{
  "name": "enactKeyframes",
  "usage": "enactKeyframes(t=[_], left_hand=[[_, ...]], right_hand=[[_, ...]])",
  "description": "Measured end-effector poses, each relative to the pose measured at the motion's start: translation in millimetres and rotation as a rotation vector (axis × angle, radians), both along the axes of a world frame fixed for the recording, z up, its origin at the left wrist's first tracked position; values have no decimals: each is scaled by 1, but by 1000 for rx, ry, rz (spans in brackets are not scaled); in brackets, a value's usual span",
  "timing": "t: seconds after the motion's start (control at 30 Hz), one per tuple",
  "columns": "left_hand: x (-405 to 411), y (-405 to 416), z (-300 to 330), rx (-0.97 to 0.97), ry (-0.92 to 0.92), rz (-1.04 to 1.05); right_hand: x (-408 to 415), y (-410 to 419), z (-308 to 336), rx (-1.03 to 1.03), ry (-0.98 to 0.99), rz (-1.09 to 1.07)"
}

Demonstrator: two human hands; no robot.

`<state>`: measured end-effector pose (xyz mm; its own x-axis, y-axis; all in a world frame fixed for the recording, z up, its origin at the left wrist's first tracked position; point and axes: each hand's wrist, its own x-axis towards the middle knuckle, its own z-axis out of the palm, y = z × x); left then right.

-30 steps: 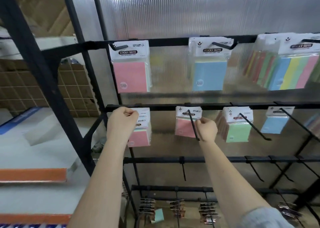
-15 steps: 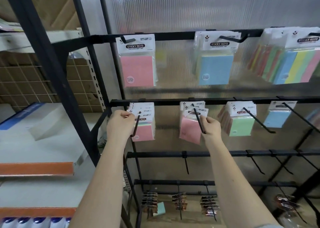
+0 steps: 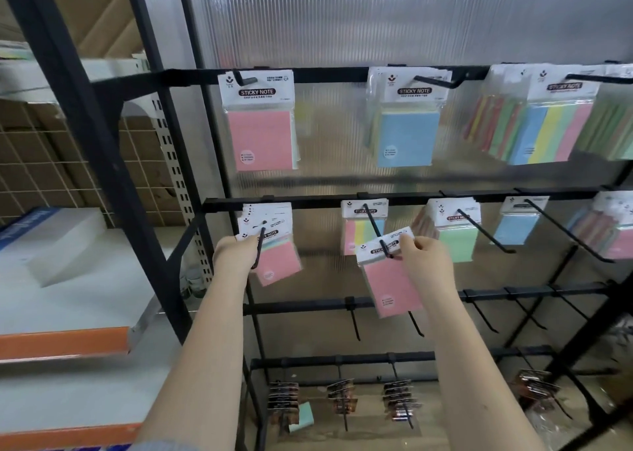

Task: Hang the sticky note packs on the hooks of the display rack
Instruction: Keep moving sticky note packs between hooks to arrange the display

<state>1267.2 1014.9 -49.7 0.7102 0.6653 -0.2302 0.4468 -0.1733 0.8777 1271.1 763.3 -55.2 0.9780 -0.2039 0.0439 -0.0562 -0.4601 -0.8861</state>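
My right hand [image 3: 426, 258] pinches the white header of a pink sticky note pack [image 3: 390, 279] at the tip of a black hook [image 3: 375, 229] on the rack's second bar; the pack hangs tilted. Behind it on the same hook hangs a multicolour pack [image 3: 359, 233]. My left hand [image 3: 234, 253] holds the headers of several pink packs [image 3: 274, 257] at the tip of the leftmost hook [image 3: 259, 245] on that bar.
The black display rack [image 3: 308, 73] carries pink, blue and striped packs on its top bar, and green and blue packs to the right on the second bar. Bare hooks stick out from the third bar [image 3: 352, 317]. Binder clips hang lowest. White shelves with orange edges [image 3: 65, 344] stand left.
Both hands have drawn their packs outward along the hooks toward the tips. The right hand's pink pack now hangs apart from the packs behind it.
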Motion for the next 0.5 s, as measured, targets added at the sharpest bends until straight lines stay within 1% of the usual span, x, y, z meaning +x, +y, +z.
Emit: enactKeyframes(t=[0.13,0.23,0.27,0.37,0.43,0.5], left_hand=[[-3,5,-7,-84,-22,-3],[-6,6,-12,-320,-94,7],[-7,5,-13,-371,-117,6],[-10,6,-17,-323,-153,-9],[-15,6,-17,-200,-153,-40],[-24,4,-15,-38,-114,-89]], right_hand=[[-10,-6,13,-144,35,36],[-18,-10,27,-214,57,65],[-22,-12,32,-227,57,76],[-32,-16,46,-265,43,106],[-37,-16,53,-270,16,100],[-41,-13,58,-249,-22,84]])
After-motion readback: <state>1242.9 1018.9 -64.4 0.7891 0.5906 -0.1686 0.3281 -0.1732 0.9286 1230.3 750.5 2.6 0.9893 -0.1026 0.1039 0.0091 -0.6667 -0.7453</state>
